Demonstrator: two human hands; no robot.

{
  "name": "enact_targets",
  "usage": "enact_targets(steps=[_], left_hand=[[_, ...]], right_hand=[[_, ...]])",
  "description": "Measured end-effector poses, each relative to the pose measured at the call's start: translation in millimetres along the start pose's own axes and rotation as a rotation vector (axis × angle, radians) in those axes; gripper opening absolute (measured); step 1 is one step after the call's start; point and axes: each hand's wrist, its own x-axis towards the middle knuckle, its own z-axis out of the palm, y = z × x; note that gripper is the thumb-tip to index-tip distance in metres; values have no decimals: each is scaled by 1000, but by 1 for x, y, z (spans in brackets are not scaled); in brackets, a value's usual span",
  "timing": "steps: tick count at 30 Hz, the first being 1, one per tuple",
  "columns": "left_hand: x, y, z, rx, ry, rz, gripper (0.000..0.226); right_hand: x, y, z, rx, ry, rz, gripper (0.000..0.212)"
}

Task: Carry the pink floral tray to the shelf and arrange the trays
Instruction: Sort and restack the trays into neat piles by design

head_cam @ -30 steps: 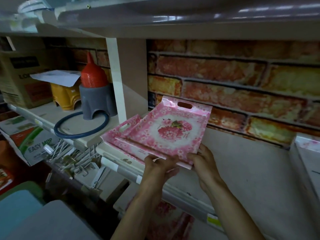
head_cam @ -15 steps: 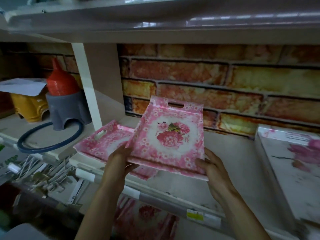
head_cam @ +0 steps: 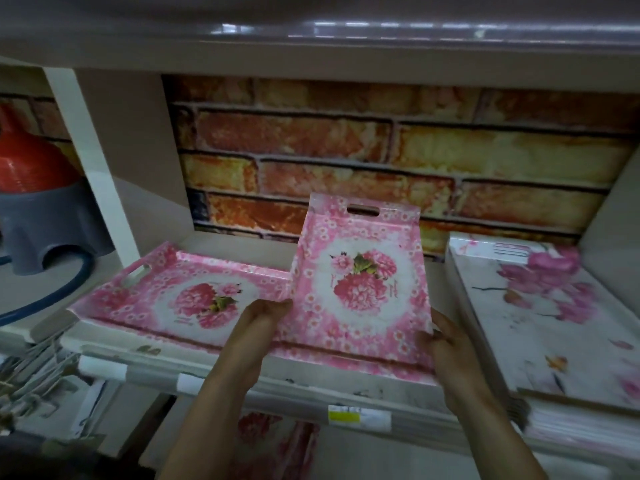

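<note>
at the shelf (head_cam: 239, 242), left hand (head_cam: 263, 320) and right hand (head_cam: 446, 341) gripping glossy rectangular pink floral tray (head_cam: 360, 282), tilted

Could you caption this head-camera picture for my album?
The left hand and right hand hold a pink floral tray tilted over a larger matching tray on the shelf.

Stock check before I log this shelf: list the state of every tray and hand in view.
Small pink tray: tilted up, held at both near corners.
Large pink tray: flat on the shelf, partly under the small one.
White floral trays: stacked flat, right side.
Left hand: grips small tray's left edge.
Right hand: grips its right corner.
</note>
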Motion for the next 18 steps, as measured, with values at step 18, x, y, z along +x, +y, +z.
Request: enact_targets(steps=[18], left_hand=[[8, -55, 48, 274, 187, 239, 13]], right_hand=[[-4, 28, -21, -371, 135, -89, 51]])
